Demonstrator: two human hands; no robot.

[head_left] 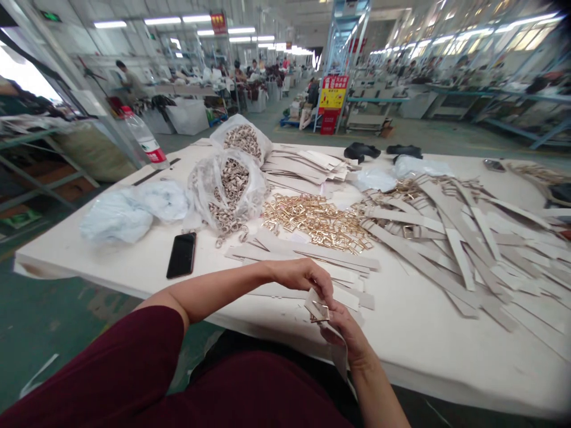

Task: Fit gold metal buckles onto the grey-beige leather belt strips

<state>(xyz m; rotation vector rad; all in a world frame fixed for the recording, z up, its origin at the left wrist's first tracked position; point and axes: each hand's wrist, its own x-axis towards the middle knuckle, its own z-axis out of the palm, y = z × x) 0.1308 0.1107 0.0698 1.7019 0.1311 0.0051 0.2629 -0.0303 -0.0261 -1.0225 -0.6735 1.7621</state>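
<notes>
A wide white table [414, 333] carries scattered pale strips [450, 249], two clear bags of rings [229, 190], a heap of gold buckles [316, 220] and a black phone [182, 254]. At its near edge the left hand [303, 276] and right hand [345, 330], fingers curled, together pinch one strip [314, 302] with a small buckle [322, 312] on it.

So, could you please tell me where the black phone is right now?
In the head view, the black phone lies flat on the white table, left of centre near the front edge, just below the bag of metal rings.
</notes>
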